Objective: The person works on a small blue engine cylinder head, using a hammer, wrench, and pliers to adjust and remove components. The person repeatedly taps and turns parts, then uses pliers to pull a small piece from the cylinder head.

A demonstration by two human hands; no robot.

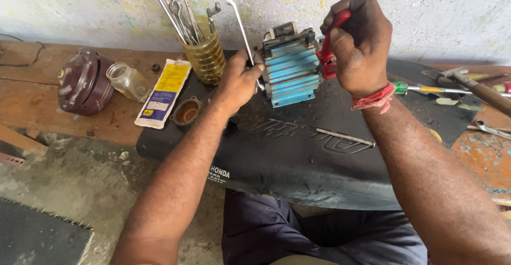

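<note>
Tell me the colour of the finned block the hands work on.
Light blue finned block, clearest in the head view.

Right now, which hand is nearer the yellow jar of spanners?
Left. The left hand sits just right of the yellow jar; the right hand is beyond the blue finned part.

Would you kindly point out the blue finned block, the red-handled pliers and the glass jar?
blue finned block (290, 73), head view, middle of fins.
red-handled pliers (326, 52), head view, red handle.
glass jar (128, 81), head view, clear body.
</note>
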